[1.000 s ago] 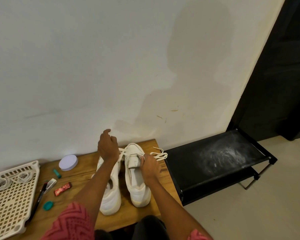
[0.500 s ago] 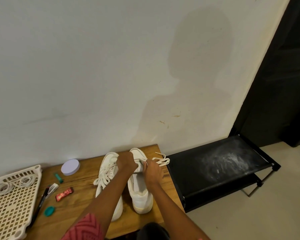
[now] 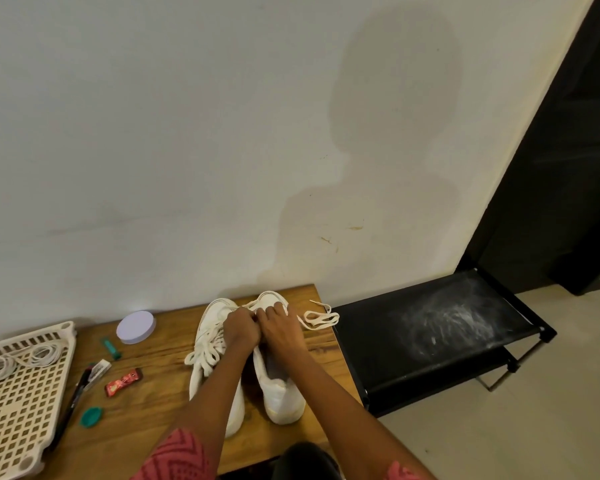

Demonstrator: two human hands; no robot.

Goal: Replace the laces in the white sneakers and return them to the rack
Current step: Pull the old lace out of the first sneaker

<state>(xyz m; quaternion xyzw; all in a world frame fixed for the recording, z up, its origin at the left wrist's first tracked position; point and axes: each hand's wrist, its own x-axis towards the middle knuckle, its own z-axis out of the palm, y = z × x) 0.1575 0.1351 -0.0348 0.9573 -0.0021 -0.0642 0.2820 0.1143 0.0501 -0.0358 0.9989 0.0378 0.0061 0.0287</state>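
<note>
Two white sneakers stand side by side on the wooden table [image 3: 160, 410], toes toward the wall. The left sneaker [image 3: 210, 344] is laced, with loops hanging over its left side. My left hand [image 3: 240, 329] and my right hand [image 3: 280, 329] meet over the front of the right sneaker [image 3: 281, 396], fingers closed on its cream lace. The loose end of that lace [image 3: 317, 318] lies in a loop on the table's right edge. The black shoe rack [image 3: 430, 327] stands low to the right of the table.
A white perforated tray [image 3: 18, 393] at the left holds coiled white laces [image 3: 11, 360]. Between it and the sneakers lie a round lilac lid [image 3: 136, 326], a green cap [image 3: 91, 416], a red wrapper [image 3: 123, 381], a black pen [image 3: 70, 407] and a small green stick [image 3: 111, 348]. A dark doorway fills the far right.
My left hand came down from above the left sneaker and moved right to the right sneaker's lace, joining my right hand. The view has tilted up a little.
</note>
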